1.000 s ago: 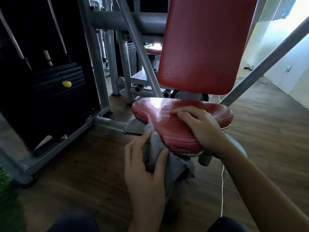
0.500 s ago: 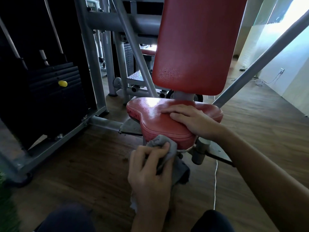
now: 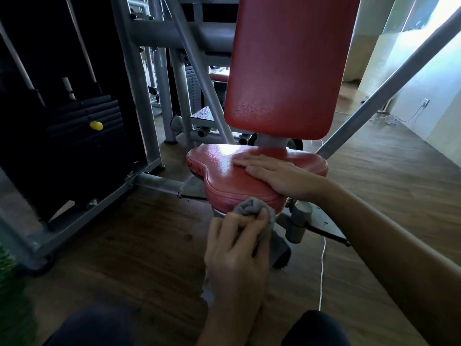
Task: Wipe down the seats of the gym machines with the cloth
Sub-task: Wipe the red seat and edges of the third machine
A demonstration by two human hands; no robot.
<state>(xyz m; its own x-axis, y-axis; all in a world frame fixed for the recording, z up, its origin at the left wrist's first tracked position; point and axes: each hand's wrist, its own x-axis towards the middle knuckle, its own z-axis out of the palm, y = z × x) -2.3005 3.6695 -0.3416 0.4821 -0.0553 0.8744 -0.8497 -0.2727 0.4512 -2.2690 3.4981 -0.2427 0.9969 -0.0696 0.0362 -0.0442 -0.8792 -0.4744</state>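
Left hand (image 3: 237,248) gripped bunched grey cloth (image 3: 249,208), moved round to front rim of red padded seat (image 3: 224,171), side likely done; right hand (image 3: 282,176) flat atop.

Seat (image 3: 224,171): red, pebbled grain, white glare on top.
Backrest (image 3: 287,71): same red (speckled, worn patch near its lower left corner).
Cloth (image 3: 249,208): plain grey.
Machine frame (image 3: 139,96): matt grey.
Weight stack (image 3: 84,141): black, with a yellow pin (image 3: 96,125).
Footplate (image 3: 203,113): grey, diamond-tread pattern.
Floor (image 3: 124,245): dark brown wood grain.
Cord (image 3: 321,270): white.
Strip (image 3: 7,283) at left edge: green.
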